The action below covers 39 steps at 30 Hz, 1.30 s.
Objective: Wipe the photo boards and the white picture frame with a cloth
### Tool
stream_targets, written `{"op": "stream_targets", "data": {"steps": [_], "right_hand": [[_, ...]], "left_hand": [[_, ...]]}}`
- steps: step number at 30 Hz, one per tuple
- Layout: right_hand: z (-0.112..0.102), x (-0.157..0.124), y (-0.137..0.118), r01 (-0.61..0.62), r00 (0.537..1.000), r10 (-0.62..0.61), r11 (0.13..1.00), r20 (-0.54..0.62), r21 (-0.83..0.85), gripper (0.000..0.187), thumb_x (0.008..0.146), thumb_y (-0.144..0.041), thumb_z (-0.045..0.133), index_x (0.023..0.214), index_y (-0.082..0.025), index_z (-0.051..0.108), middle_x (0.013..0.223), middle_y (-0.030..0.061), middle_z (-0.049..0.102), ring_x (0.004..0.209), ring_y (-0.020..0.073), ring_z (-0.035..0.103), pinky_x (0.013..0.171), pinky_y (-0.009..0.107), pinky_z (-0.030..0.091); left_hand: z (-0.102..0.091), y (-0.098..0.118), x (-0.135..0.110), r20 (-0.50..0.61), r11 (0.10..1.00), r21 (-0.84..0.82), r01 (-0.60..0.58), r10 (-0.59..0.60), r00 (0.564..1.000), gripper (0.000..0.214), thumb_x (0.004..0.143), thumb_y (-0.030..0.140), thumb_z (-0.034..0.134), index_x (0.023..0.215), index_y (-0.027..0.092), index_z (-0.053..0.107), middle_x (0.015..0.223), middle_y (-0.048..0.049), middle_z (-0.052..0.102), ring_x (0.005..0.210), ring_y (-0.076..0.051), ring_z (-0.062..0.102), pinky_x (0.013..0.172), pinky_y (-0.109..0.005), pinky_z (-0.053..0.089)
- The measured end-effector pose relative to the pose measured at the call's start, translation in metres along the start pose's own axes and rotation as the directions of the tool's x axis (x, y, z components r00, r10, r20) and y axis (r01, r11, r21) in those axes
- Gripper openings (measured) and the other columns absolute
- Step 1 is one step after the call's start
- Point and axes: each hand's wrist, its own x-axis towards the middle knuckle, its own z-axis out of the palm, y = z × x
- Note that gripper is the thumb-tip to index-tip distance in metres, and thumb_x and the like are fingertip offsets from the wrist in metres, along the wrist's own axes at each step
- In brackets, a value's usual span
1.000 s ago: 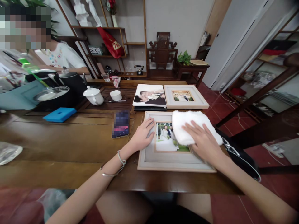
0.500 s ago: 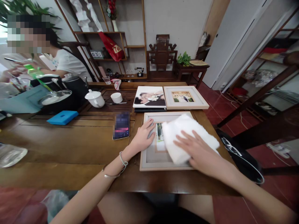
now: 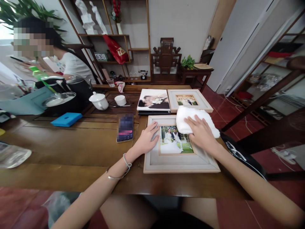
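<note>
A picture frame (image 3: 154, 166) with a pale wooden border lies flat on the table before me. Behind its wide mat is a photo (image 3: 175, 143) of two people in wedding clothes. My left hand (image 3: 149, 138) rests on the frame's left side, fingers stretched out and holding nothing. My right hand (image 3: 202, 132), palm down, holds a bunched white cloth (image 3: 184, 119) against the frame's upper right part. The cloth covers that corner and a bit of the photo, and some of its folds are hidden under the hand.
Behind lie a photo panel (image 3: 153, 100) and another framed photo (image 3: 207, 106). A phone (image 3: 125, 128) is left of the frame, with a blue block (image 3: 66, 119), a lidded white cup (image 3: 98, 101) and a pot (image 3: 58, 103) beyond. Another person (image 3: 76, 66) sits at far left.
My right hand has moved the white cloth up and away from the frame's middle toward its upper right corner, uncovering most of the photo. My left hand stays on the frame's left side.
</note>
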Motion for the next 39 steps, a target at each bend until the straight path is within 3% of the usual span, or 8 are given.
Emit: {"op": "stream_targets", "data": {"steps": [5,12,17,23,27,33,36,39], "right_hand": [[-0.007,0.015,-0.027,0.144,0.982,-0.147,0.989,0.117,0.030,0.068,0.073,-0.002,0.048,0.141,-0.005,0.049,0.151,0.0190,0.044,0.143,0.0397,0.031,0.115,0.063,0.025],[-0.058,-0.095,-0.056,0.469,0.801,-0.523,0.851,0.291,0.237,0.086,0.059,-0.001,0.046,0.145,-0.011,0.047,0.151,0.0138,0.046,0.142,0.0327,0.037,0.114,0.058,0.034],[-0.058,-0.123,-0.034,0.430,0.875,-0.449,0.893,0.182,0.132,0.084,0.058,0.001,0.043,0.140,-0.015,0.054,0.147,0.0094,0.052,0.136,0.0301,0.046,0.109,0.054,0.043],[-0.026,-0.045,-0.034,0.145,0.969,-0.144,0.989,0.201,0.013,0.066,0.070,-0.002,0.048,0.136,-0.001,0.054,0.148,0.0202,0.049,0.142,0.0365,0.035,0.117,0.057,0.027],[-0.027,-0.016,-0.079,0.185,0.962,-0.186,0.982,0.201,0.027,0.056,0.074,-0.007,0.053,0.128,0.003,0.058,0.141,0.0278,0.053,0.137,0.0387,0.042,0.111,0.055,0.035],[-0.033,-0.056,-0.157,0.390,0.916,-0.384,0.921,0.115,-0.028,0.042,0.078,-0.011,0.057,0.116,0.006,0.065,0.118,0.0354,0.064,0.111,0.0417,0.064,0.086,0.049,0.054],[-0.031,-0.091,-0.153,0.469,0.870,-0.485,0.869,-0.090,-0.156,0.036,0.082,-0.011,0.053,0.111,0.003,0.068,0.114,0.0299,0.069,0.107,0.0382,0.067,0.086,0.049,0.055],[-0.036,-0.118,-0.113,0.467,0.852,-0.496,0.865,-0.169,-0.182,0.033,0.079,-0.008,0.049,0.103,-0.006,0.073,0.110,0.0196,0.074,0.103,0.0311,0.069,0.085,0.043,0.056]], "left_hand": [[0.002,-0.001,0.000,-0.024,1.000,0.003,-0.003,0.003,1.000,0.044,0.095,0.028,0.045,0.135,0.010,0.054,0.153,-0.0195,0.042,0.147,-0.031,0.034,0.117,-0.055,0.033],[0.003,-0.004,0.004,-0.087,0.998,-0.040,-0.039,0.036,0.996,0.041,0.093,0.023,0.046,0.128,0.007,0.061,0.147,-0.0206,0.051,0.142,-0.029,0.043,0.118,-0.049,0.035],[0.004,-0.006,0.005,-0.095,0.997,-0.046,-0.057,0.052,0.994,0.040,0.093,0.022,0.047,0.127,0.007,0.062,0.146,-0.0210,0.052,0.142,-0.030,0.043,0.118,-0.049,0.036],[0.006,-0.007,0.004,-0.113,0.997,-0.068,-0.044,0.036,0.993,0.039,0.093,0.018,0.045,0.128,0.011,0.062,0.146,-0.0178,0.052,0.142,-0.028,0.043,0.118,-0.051,0.035],[0.006,-0.006,0.005,-0.147,0.993,-0.111,-0.038,0.022,0.989,0.042,0.093,0.014,0.041,0.129,0.011,0.061,0.143,-0.0160,0.056,0.140,-0.026,0.046,0.119,-0.050,0.035],[0.007,-0.009,0.006,-0.158,0.989,-0.145,-0.030,0.006,0.987,0.044,0.092,0.012,0.039,0.130,0.012,0.061,0.143,-0.0136,0.057,0.140,-0.024,0.047,0.120,-0.048,0.035],[0.007,-0.009,0.006,-0.129,0.990,-0.132,-0.041,0.024,0.991,0.044,0.092,0.016,0.043,0.133,0.012,0.059,0.145,-0.0147,0.055,0.141,-0.026,0.044,0.120,-0.049,0.034],[0.008,-0.009,0.005,-0.101,0.995,-0.094,-0.034,0.025,0.995,0.045,0.092,0.018,0.045,0.135,0.010,0.056,0.147,-0.0168,0.052,0.142,-0.028,0.043,0.119,-0.051,0.034]]}}
